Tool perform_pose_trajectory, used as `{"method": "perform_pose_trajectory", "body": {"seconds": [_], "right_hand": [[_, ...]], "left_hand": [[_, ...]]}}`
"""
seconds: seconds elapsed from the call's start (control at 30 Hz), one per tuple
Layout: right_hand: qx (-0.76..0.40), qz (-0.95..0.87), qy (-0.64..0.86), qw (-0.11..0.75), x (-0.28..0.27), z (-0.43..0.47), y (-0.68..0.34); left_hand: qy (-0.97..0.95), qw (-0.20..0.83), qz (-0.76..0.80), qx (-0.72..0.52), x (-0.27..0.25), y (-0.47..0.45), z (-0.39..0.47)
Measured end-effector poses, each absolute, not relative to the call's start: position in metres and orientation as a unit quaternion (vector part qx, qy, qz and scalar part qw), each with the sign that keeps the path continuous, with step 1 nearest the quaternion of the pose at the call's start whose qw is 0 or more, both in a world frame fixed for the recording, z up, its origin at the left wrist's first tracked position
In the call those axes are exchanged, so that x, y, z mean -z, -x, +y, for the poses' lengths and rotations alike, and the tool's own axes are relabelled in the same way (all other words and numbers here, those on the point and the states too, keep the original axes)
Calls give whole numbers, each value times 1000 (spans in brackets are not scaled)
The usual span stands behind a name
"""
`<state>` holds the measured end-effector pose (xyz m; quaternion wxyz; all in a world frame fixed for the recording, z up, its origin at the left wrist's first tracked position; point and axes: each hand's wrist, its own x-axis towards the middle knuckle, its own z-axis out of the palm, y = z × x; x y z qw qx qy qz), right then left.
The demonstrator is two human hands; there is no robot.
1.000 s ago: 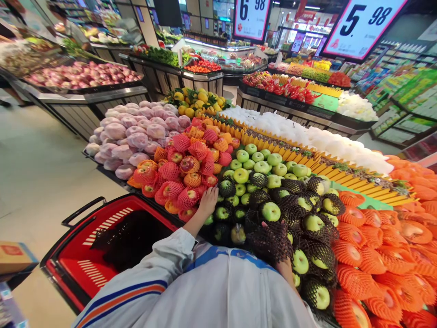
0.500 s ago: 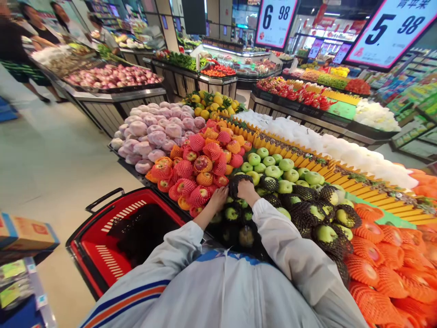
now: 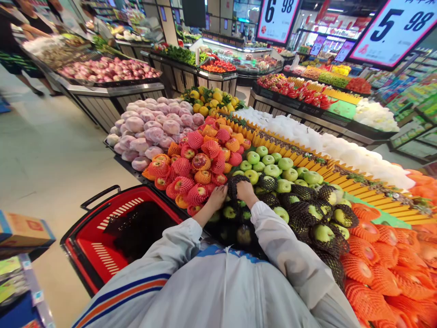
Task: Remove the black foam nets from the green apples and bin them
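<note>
Between my two hands is a black foam net sleeve (image 3: 234, 184), bunched up over the green apple pile. My right hand (image 3: 245, 191) has its fingers curled round the sleeve's right side. On the left side, my left hand (image 3: 217, 197) is closed with its fingertips at the sleeve's edge, beside the red-netted apples (image 3: 198, 191). Whether an apple sits inside the sleeve is hidden. Bare green apples (image 3: 272, 171) lie just beyond my hands, and green apples in black nets (image 3: 323, 233) are heaped to the right and below.
A red shopping basket (image 3: 87, 246) with a black handle stands at my left against the display. Wrapped pinkish fruit (image 3: 153, 132), yellow fruit (image 3: 218, 96), white-wrapped fruit (image 3: 327, 141) and orange-netted fruit (image 3: 372, 269) surround the apples. Several people stand at the far left. Price screens (image 3: 396, 32) hang above.
The camera view has shifted slightly, moving the basket and stall a little left in the picture. Both hands stay at the black foam net sleeve, which sits slightly more open between them.
</note>
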<state>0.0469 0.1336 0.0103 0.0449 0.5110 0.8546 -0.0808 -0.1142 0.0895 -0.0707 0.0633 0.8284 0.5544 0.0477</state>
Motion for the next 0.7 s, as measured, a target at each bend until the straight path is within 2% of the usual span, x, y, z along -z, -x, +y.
{"method": "perform_pose_trajectory", "body": {"seconds": [0.27, 0.33, 0.4, 0.47, 0.57, 0.7], "right_hand": [[23, 845, -532, -46, -56, 139, -81], [11, 842, -535, -63, -65, 141, -88], [8, 843, -533, -70, -67, 141, -88], [16, 848, -527, -61, -62, 139, -81], [43, 859, -510, -23, -43, 132, -59], [79, 872, -482, 45, -13, 116, -24]], "left_hand": [[-829, 87, 540, -118, 52, 122, 88], [-799, 97, 562, -191, 39, 129, 80], [-735, 123, 582, -325, 24, 140, 69], [-638, 169, 581, -477, 8, 152, 60], [-452, 269, 557, -643, -14, 174, 52], [-192, 468, 446, -738, -37, 200, 43]]}}
